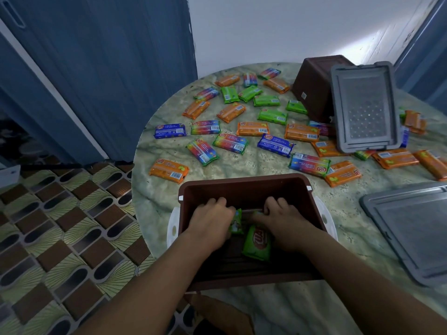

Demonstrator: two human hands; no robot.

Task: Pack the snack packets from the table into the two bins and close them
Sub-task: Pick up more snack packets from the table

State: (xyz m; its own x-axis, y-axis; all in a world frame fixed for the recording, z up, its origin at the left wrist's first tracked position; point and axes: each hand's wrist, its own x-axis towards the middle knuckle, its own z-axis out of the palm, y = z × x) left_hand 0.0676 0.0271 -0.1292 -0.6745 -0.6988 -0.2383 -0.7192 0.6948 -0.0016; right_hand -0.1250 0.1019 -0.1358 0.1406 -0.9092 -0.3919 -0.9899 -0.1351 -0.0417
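Head view: early packing step — both hands are working inside the near brown bin (244,182). Left hand (212,222) fingers are curling round a green packet (236,222); right hand (285,223) fingers are bent on something hidden, cannot tell what. Another green packet (257,243) is lying on the bin floor. Most packets (242,128) are waiting on the bench (154,213); next move likely calls for reaching out for more. The far bin (312,88) is tipped, its inside hidden — grey lid (365,110) leaning on it.

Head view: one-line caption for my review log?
Both hands arrange green packets inside the near brown bin; many packets remain on the table.
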